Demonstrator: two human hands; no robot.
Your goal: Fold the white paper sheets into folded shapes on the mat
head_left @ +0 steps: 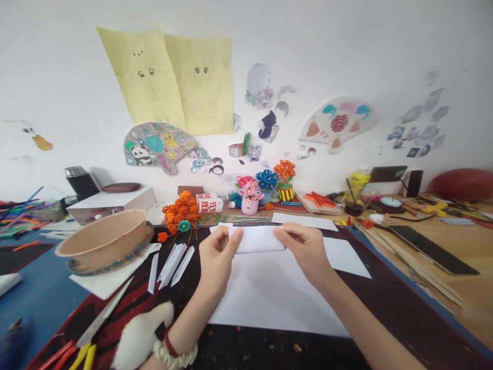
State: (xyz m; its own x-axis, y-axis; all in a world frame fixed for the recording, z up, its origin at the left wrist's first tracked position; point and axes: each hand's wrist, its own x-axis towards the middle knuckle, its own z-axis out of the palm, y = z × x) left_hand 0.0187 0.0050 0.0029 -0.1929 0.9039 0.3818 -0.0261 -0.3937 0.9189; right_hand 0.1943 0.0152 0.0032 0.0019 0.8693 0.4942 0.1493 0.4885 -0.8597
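Note:
Between my two hands is a folded piece of white paper point(257, 240), held up over the table. My left hand point(219, 246) pinches its left end, thumb in front. The right end is pinched the same way by my right hand point(304, 246). Below lies a large white sheet point(277, 293) on the dark mat point(223, 341), partly covered by my forearms. Several narrow folded paper strips point(171, 264) rest left of my left hand. More white paper point(344, 255) lies to the right of my right hand.
Open scissors point(98, 326) and a white fluffy piece point(142, 334) lie near my left forearm. A beige round bowl point(102, 236) stands at left. Orange flowers point(181, 210), a bottle point(210, 204) and small flower pots point(250, 205) line the back. Thin sticks point(416, 267) and a black phone-like slab point(431, 249) are at right.

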